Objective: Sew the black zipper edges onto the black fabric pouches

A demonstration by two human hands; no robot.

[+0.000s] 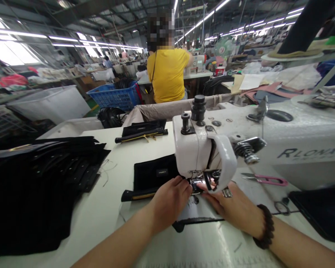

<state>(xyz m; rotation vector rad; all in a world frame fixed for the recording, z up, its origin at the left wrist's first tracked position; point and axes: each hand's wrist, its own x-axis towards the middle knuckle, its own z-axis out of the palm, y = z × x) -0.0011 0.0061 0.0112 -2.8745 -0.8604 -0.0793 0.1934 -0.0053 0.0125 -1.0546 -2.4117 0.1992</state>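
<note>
A black fabric pouch piece (147,172) with a small label and a gold-toothed zipper (143,195) lies flat at the left of the sewing machine's head (191,149). My left hand (170,201) is closed on its right part, fingers curled and pressed together close to the presser foot (195,185). From the other side my right hand (229,204), wearing a dark beaded bracelet (265,227), reaches in with fingers stretched towards the foot. Its fingertips are partly behind the machine's white curved guard (226,160). Whether they touch fabric is hidden.
Stacked black pieces (44,190) cover the table's left. Another zippered piece (142,132) lies farther back. Pink-handled thread snips (268,179) lie under the machine arm, and a black item (324,212) sits at right. A person in yellow (169,74) sits ahead, beside a blue basket (115,96).
</note>
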